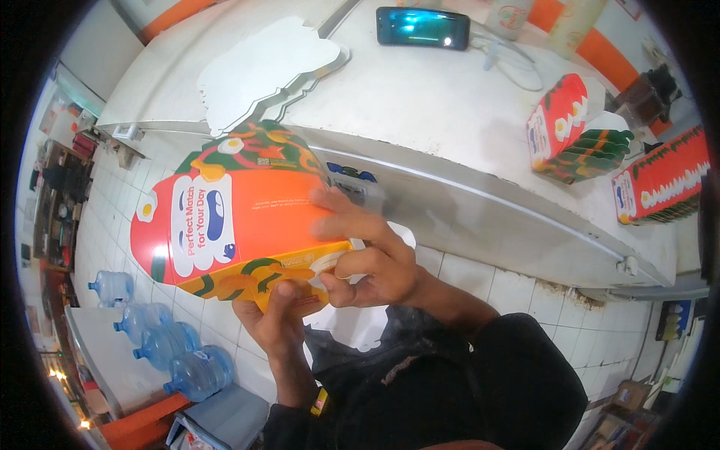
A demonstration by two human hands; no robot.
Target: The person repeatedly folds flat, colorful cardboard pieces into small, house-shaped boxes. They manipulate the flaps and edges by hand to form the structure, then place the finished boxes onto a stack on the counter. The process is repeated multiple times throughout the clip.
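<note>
A printed paper food carton (274, 214), orange and red with green and yellow patterned sides, is held up in front of the counter. My left hand (274, 322) grips its lower edge, thumb against the yellow side. At the carton's near end, my right hand (375, 255) has its fingers bent round the flaps, some on the orange face and some by the yellow edge. The carton hides part of both hands. Behind it, flat white carton blanks (262, 75) lie stacked on the counter. White card with a wavy edge (349, 327) shows below my hands, partly covered.
The white counter (420, 112) runs across the far side. On it are a phone (423, 28), a cable (517, 64), and nested formed cartons (574, 131) beside another row (664, 176). Large blue water bottles (199, 373) and a grey bin (221, 416) stand at lower left.
</note>
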